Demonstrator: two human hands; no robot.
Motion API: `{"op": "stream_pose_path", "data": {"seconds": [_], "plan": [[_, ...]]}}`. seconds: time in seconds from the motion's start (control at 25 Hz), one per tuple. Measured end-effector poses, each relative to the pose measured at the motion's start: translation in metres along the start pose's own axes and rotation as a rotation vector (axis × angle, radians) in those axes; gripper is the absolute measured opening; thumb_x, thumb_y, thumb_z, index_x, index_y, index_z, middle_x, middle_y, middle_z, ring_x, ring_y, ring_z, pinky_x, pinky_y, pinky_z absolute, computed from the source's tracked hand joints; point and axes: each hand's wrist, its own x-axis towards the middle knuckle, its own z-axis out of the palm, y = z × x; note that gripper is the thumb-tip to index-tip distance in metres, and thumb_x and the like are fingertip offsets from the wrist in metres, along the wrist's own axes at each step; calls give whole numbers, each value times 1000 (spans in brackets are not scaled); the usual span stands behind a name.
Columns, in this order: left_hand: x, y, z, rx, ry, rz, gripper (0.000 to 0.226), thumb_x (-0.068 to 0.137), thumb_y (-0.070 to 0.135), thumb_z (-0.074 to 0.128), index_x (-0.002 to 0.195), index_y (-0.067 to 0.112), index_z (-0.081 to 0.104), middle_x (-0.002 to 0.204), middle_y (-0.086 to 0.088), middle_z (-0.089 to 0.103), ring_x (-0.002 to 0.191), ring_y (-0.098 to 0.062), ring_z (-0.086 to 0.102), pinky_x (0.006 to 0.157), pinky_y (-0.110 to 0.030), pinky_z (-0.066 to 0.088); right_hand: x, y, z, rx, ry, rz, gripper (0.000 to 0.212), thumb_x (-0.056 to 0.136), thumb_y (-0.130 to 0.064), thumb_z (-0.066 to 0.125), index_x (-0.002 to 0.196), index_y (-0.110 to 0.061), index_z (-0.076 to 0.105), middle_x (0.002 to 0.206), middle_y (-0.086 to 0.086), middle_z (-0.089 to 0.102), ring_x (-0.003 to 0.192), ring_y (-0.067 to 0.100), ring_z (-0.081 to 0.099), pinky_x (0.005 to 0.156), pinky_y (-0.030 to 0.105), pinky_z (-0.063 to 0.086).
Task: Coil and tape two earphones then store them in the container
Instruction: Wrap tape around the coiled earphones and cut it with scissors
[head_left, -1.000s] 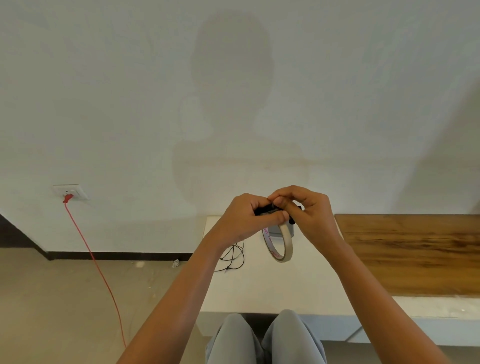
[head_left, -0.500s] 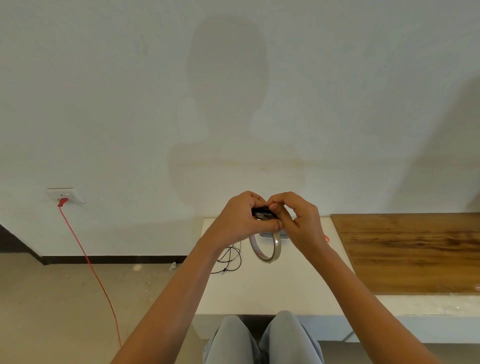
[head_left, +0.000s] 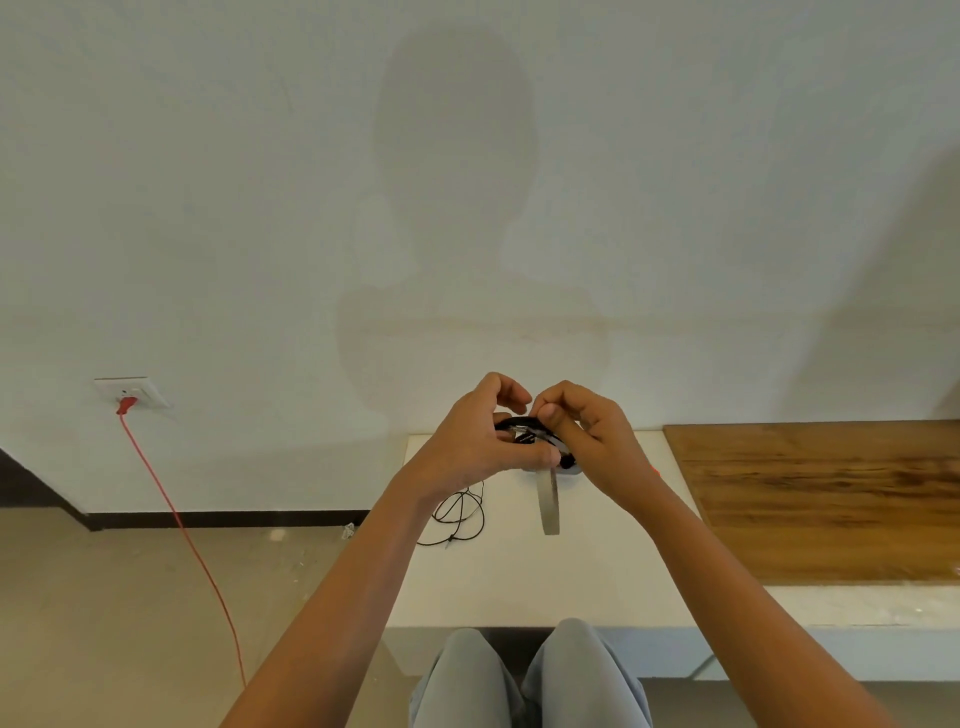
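Black coil of earphone cord was held up between both hands, above the far edge of the table. Left hand gripped it from the left, thumb across the underside and fingers curled over the top. Right hand pinched its top right with thumb and forefinger, other fingers curled in. Tape roll hung just under the hands, edge-on to camera, lower rim near the table; cannot tell if it touched.

Against half a second before: the roll had shown its open ring face and now showed only its edge. Left fingers had lifted a bit, so more of the coil showed. Hands sat in about the same place.

Loose earphone lay in slack loops on the table, left of the roll, partly behind the left wrist. Wood board lay on the right part of the table, well apart. Red cable ran from the wall socket down across the floor. Knees showed at bottom, under the table's near edge.

Hard to see: the roll's top was hidden behind the left thumb, so what held it was unclear. No tape strip could be made out. A grey thing behind the right hand was mostly covered, not identifiable. The coil's earbuds and plug could not be told apart.
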Motion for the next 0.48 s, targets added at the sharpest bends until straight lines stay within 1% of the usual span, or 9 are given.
{"op": "stream_pose_path", "data": {"seconds": [0.04,0.12,0.16,0.24,0.28,0.36,0.4,0.48], "plan": [[0,-2,-1,12,-5,10,51,68,13,85,106,16,50,104,0,60,71,-5,67,67,-21,53,2,-1,-1,-14,-15,18,21,96,-11,51,85,-21,65,81,-12,68,81,9,65,74,20,52],[1,-7,-1,64,-2,25,46,69,14,84,101,17,52,91,-2,64,68,-8,65,69,-25,54,4,-3,-3,-29,-57,59,17,96,-12,51,89,-14,66,84,0,70,82,15,65,75,25,52],[1,-8,-1,94,1,27,43,69,15,83,100,18,52,84,0,65,65,-9,63,68,-27,53,5,-5,-4,-35,-87,81,16,97,-13,51,90,-12,66,85,5,70,81,18,65,74,26,53],[1,-11,-1,132,0,22,41,71,17,81,100,18,52,83,-3,66,71,-19,66,71,-34,54,6,-8,-5,-67,-151,124,17,98,-16,50,89,-12,65,85,11,68,74,21,61,67,25,52],[2,-12,0,149,2,18,40,72,18,80,100,18,52,85,-5,68,76,-25,67,72,-36,54,7,-10,-5,-97,-177,139,18,98,-17,49,88,-11,63,83,12,66,70,18,58,64,25,50],[2,-15,1,187,22,13,37,74,19,78,100,19,52,87,-5,69,79,-26,68,71,-36,54,9,-11,-4,-160,-203,165,20,98,-17,48,87,-9,62,79,6,63,69,13,55,64,24,46],[2,-16,2,195,38,14,36,74,19,77,100,19,52,87,-4,69,77,-24,68,69,-35,53,10,-11,-3,-171,-205,190,21,99,-18,48,86,-10,62,76,2,62,67,10,55,63,23,46],[2,-19,4,196,67,18,33,77,20,76,100,19,53,85,0,69,73,-16,66,66,-28,52,13,-10,-2,-138,-200,273,23,99,-18,48,79,-15,60,70,-1,60,59,7,54,54,18,46]]}}
